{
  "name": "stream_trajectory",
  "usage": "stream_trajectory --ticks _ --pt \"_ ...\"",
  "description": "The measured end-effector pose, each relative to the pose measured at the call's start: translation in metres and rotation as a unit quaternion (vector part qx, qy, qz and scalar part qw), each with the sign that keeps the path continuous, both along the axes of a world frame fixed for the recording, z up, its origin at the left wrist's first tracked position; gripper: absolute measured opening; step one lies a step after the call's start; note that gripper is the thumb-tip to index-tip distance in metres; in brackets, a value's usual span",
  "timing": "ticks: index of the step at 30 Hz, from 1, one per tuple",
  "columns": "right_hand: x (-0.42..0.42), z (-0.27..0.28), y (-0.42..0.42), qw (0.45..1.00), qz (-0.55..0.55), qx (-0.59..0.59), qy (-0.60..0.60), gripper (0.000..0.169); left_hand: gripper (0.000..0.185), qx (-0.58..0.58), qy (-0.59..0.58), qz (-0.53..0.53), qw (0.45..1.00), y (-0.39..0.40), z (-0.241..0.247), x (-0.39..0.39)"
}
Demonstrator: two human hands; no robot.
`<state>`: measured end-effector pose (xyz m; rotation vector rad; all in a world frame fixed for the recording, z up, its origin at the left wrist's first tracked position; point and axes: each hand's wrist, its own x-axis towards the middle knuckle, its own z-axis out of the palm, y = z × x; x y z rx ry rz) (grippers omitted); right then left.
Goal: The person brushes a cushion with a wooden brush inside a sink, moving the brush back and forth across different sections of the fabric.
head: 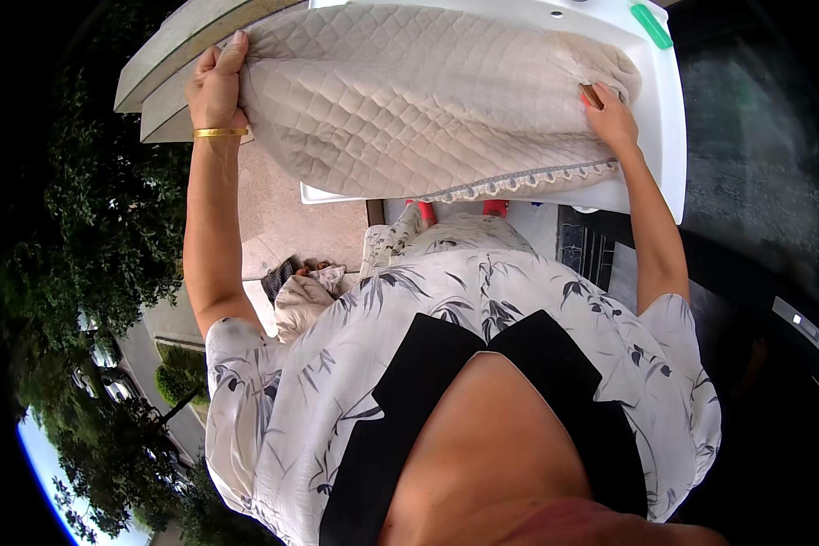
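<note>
A beige quilted cloth [396, 102] with a scalloped lace edge is spread over a white sink basin [662, 136]. My left hand [218, 82], with a gold bracelet at the wrist, grips the cloth's far left end between thumb and fingers and pulls it out past the basin. My right hand [611, 119] rests at the right part of the cloth, its fingers round a small brown thing [592, 96], perhaps a brush, with red showing beside it. The underside of that thing is hidden. A green piece, perhaps a soap bar or brush [652, 26], lies on the basin's back right corner.
A stone ledge [157, 75] runs behind the basin at the left. On the tiled floor at the lower left lies a pile of cloths [307, 293] beside a dark woven basket or bag [280, 276]. A dark glossy panel [757, 157] stands at the right.
</note>
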<state>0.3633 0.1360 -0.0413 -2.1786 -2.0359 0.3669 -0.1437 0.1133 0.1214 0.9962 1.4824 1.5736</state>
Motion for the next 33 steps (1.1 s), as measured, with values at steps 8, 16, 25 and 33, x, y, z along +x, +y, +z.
stream_trajectory --ticks 8,16,25,33 --pt "-0.084 0.016 -0.019 0.934 -0.007 0.232 0.273 0.055 0.031 0.066 0.116 0.129 0.983 0.043 0.094 -0.062" --pt "-0.067 0.001 -0.032 0.86 -0.146 0.063 0.484 0.07 0.072 -0.292 0.207 0.046 0.933 0.047 -0.103 -0.115" --pt "-0.08 0.037 -0.021 0.944 0.123 -0.229 0.203 0.089 0.061 -0.325 -0.059 0.067 0.941 -0.118 -0.152 -0.01" --pt "-0.112 0.03 -0.023 0.993 0.072 -0.095 0.012 0.063 0.07 -0.179 -0.293 0.094 0.934 -0.097 -0.156 0.001"
